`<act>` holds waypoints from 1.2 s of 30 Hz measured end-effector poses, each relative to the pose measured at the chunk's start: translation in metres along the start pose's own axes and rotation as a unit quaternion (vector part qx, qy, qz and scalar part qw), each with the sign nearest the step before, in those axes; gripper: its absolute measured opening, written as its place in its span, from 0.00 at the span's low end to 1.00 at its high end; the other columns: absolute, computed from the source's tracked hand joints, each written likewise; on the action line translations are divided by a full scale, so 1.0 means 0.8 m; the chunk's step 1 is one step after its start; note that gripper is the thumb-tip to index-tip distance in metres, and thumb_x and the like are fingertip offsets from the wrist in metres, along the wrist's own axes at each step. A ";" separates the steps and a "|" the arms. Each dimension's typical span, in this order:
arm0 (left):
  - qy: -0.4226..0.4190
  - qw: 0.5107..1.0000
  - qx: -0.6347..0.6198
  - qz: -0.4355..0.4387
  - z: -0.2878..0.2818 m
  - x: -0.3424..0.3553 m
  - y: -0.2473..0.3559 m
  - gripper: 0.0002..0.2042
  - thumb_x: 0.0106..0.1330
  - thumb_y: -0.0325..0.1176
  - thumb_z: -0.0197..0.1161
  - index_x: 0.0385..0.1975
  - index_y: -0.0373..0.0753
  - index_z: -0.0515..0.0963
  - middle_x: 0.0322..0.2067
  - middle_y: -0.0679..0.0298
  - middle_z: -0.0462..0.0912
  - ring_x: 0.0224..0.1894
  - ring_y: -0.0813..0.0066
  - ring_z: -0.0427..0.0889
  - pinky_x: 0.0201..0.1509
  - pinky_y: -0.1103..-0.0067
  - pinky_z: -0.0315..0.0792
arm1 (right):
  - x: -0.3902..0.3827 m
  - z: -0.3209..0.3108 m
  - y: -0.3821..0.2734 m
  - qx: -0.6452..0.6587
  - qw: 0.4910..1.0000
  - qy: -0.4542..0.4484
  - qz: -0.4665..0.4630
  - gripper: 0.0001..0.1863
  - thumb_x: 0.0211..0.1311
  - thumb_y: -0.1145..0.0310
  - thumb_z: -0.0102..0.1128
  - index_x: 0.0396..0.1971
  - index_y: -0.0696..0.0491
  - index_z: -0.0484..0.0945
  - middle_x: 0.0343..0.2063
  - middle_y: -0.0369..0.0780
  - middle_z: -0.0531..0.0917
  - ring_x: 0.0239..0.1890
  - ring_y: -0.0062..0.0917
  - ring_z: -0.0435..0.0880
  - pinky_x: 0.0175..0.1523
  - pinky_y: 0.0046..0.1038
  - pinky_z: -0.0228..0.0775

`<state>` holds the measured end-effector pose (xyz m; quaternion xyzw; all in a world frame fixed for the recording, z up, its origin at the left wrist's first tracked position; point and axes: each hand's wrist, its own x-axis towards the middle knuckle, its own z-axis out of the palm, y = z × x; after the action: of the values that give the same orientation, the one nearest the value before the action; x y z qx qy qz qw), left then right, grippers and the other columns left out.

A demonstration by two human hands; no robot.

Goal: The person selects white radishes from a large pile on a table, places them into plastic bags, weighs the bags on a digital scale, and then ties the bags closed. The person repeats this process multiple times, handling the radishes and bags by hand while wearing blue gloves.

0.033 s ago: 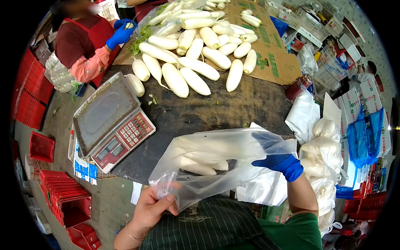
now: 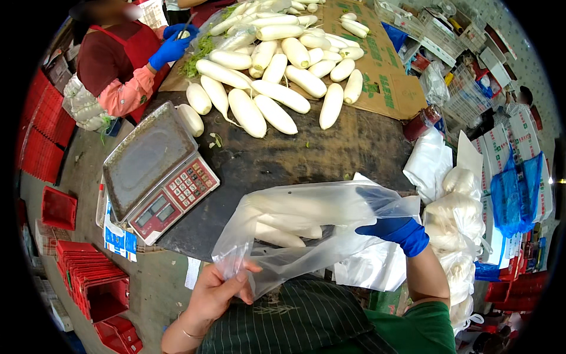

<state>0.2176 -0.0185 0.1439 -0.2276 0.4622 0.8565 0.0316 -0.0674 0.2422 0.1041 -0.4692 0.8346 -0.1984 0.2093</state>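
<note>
A clear plastic bag (image 2: 348,251) stretches between my two hands at the near edge of the table. Several peeled white radishes (image 2: 277,235) lie at the bag, partly seen through its film. My bare left hand (image 2: 221,289) pinches the bag's near left edge between thumb and fingers. On my right hand (image 2: 394,231) is a blue glove; it grips the bag's right end, with some fingers behind the film. Beyond the bag, a large pile of white radishes (image 2: 283,97) covers the far part of the table.
A digital scale (image 2: 159,171) with a worn metal pan stands at the left. White plastic bags (image 2: 427,165) and bagged goods (image 2: 454,218) line the right side. Across the table's left corner a co-worker in blue gloves (image 2: 168,53) holds a small tool. Red crates (image 2: 94,283) stack on the floor.
Very little differs. The fingers of my left hand have shifted slightly on the bag's edge, and the co-worker's tool has changed its tilt.
</note>
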 end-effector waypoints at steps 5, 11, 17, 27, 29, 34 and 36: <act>0.024 0.997 0.014 0.067 0.016 0.012 0.011 0.20 0.65 0.30 0.50 0.55 0.30 0.61 0.15 0.64 0.73 0.18 0.77 0.73 0.25 0.82 0.68 | 0.031 0.029 -0.019 0.019 0.999 -0.002 -0.042 0.29 0.52 0.56 0.61 0.52 0.54 0.68 0.46 0.47 0.75 0.47 0.39 0.74 0.53 0.33 0.64; 0.049 0.986 0.037 0.153 0.020 0.025 0.025 0.25 0.64 0.28 0.50 0.60 0.32 0.54 0.20 0.65 0.74 0.18 0.80 0.73 0.26 0.85 0.69 | 0.107 0.154 0.033 -0.143 0.987 -0.010 -0.074 0.21 0.54 0.55 0.55 0.45 0.52 0.74 0.38 0.46 0.79 0.40 0.40 0.77 0.45 0.34 0.68; 0.112 0.975 0.031 0.192 0.009 0.017 0.036 0.26 0.63 0.27 0.51 0.61 0.34 0.53 0.21 0.65 0.74 0.17 0.81 0.72 0.22 0.85 0.68 | 0.088 0.024 -0.064 0.428 0.890 -0.147 0.050 0.28 0.53 0.61 0.57 0.53 0.56 0.66 0.39 0.44 0.79 0.41 0.31 0.79 0.45 0.32 0.71; 0.069 0.981 -0.035 0.177 0.021 0.063 0.032 0.26 0.63 0.27 0.52 0.62 0.40 0.54 0.17 0.66 0.72 0.16 0.82 0.69 0.21 0.85 0.65 | 0.070 0.034 -0.068 0.848 0.450 -0.241 0.143 0.28 0.62 0.54 0.41 0.50 0.64 0.66 0.37 0.53 0.78 0.23 0.35 0.80 0.23 0.32 0.74; 0.061 0.983 -0.032 0.172 0.015 0.065 0.031 0.27 0.63 0.28 0.52 0.62 0.41 0.53 0.17 0.66 0.73 0.16 0.82 0.69 0.20 0.86 0.65 | 0.067 0.028 -0.085 0.798 0.545 -0.164 0.198 0.28 0.60 0.56 0.41 0.52 0.65 0.63 0.28 0.50 0.77 0.18 0.28 0.75 0.19 0.26 0.68; 0.104 0.972 -0.070 0.201 -0.007 0.076 0.012 0.28 0.65 0.32 0.51 0.63 0.42 0.49 0.28 0.63 0.76 0.15 0.83 0.69 0.18 0.87 0.64 | 0.045 0.021 -0.098 0.687 0.648 -0.325 0.059 0.31 0.54 0.58 0.56 0.53 0.61 0.64 0.41 0.47 0.77 0.38 0.28 0.78 0.41 0.28 0.72; 0.046 0.970 -0.133 0.198 -0.019 0.080 -0.011 0.30 0.63 0.43 0.55 0.61 0.42 0.52 0.34 0.60 0.76 0.26 0.77 0.76 0.25 0.82 0.70 | 0.049 0.021 -0.147 0.536 0.789 -0.300 -0.016 0.34 0.49 0.59 0.63 0.54 0.60 0.64 0.44 0.45 0.75 0.44 0.27 0.75 0.48 0.25 0.67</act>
<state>0.1685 -0.0357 0.1031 -0.1731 0.3812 0.8879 -0.1907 0.0050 0.1495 0.1457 -0.3308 0.4814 -0.4665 0.6642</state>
